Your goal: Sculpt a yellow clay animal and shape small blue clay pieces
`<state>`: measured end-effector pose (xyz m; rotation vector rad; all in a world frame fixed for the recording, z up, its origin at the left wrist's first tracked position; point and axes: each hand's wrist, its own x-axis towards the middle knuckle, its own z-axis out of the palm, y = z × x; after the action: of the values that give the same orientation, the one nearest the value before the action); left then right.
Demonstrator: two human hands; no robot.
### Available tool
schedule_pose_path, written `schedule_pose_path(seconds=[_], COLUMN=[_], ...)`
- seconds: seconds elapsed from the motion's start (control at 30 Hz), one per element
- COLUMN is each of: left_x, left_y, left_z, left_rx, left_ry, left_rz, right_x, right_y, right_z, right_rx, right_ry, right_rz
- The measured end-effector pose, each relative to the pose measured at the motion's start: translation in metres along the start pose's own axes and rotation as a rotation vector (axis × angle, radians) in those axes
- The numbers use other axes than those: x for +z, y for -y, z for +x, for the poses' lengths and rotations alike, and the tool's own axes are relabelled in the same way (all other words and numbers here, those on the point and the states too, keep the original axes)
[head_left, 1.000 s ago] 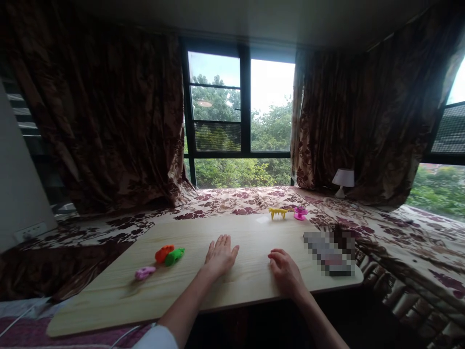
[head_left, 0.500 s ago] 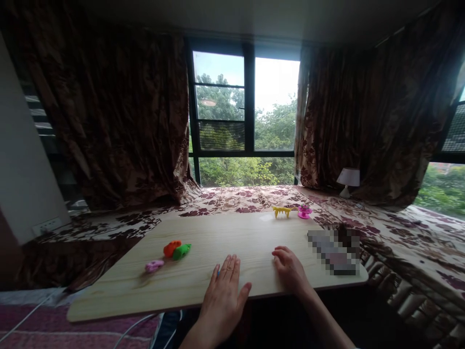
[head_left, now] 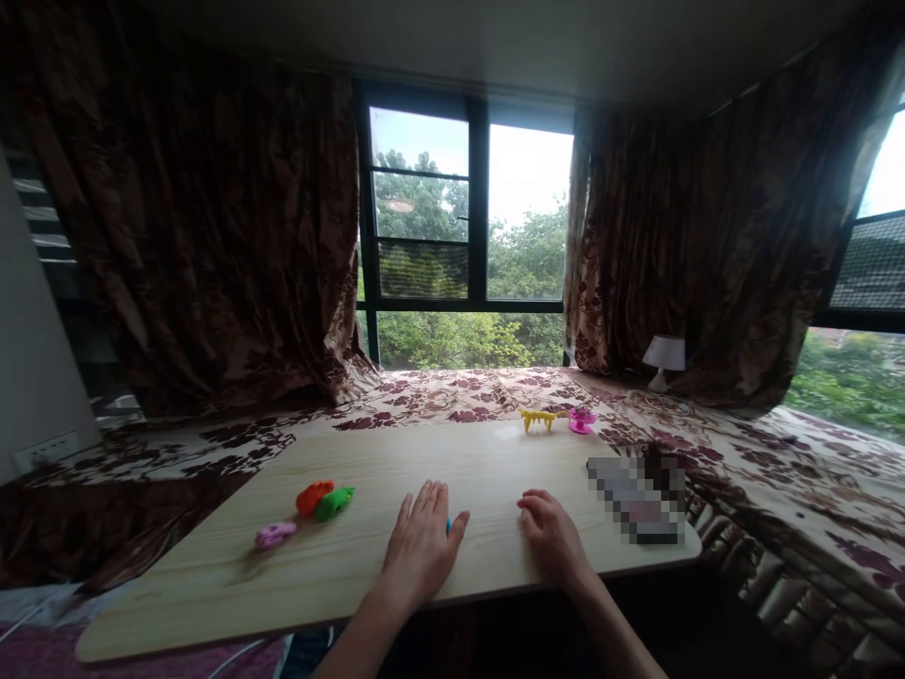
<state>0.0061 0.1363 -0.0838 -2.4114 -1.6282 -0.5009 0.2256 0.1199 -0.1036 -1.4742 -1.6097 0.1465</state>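
My left hand [head_left: 419, 542] lies palm down on the wooden table with its fingers stretched out. A small blue piece [head_left: 448, 525], perhaps modelling clay, peeks out between its thumb and index finger; the palm hides the rest. To the right, my right hand [head_left: 553, 535] rests on the tabletop with loosely bent fingers, and I see nothing in it. Left of my hands sit an orange lump [head_left: 313, 497], a green lump [head_left: 335, 504] touching it, and a light pink lump [head_left: 275, 536] nearer to me.
At the far edge of the table [head_left: 176, 589] stand a yellow figure [head_left: 537, 419] with several legs and a bright pink spool-shaped thing [head_left: 582, 422]. A blurred-out flat object [head_left: 633, 500] lies at the right. Patterned cloth [head_left: 452, 391], a small lamp [head_left: 665, 356] and curtains lie beyond.
The view has shifted slightly to the right. Blue showed by my left little finger before; now it shows on the thumb side. My right hand stays in about the same place.
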Motion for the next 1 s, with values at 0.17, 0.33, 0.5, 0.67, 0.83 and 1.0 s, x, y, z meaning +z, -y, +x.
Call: schedule_pose_path(seconds=[0.17,0.33,0.5,0.67,0.83,1.0], left_x=[-0.006,-0.001,0.007,0.006,-0.003,0.000], left_y=[-0.015,0.000,0.023,0.013,-0.006,0.000], left_z=[-0.054,-0.003,0.063,0.028,-0.039,-0.019], left_rx=[0.075,-0.033,-0.138,-0.066,0.043,0.023], left_ry=[0.004,0.008,0.046,0.022,0.012,-0.005], left_rz=[-0.001,-0.005,-0.012,-0.003,-0.001,0.001], right_x=[0.000,0.000,-0.001,-0.002,-0.003,-0.004], right_y=[0.002,0.005,0.005,0.003,0.004,0.007], right_z=[-0.001,-0.001,0.000,0.001,0.001,0.000], right_rx=[0.008,-0.005,-0.005,0.016,0.039,0.023], right_ry=[0.000,-0.006,-0.018,-0.012,0.005,0.009], right_rz=[-0.002,-0.011,-0.015,-0.013,-0.013,-0.013])
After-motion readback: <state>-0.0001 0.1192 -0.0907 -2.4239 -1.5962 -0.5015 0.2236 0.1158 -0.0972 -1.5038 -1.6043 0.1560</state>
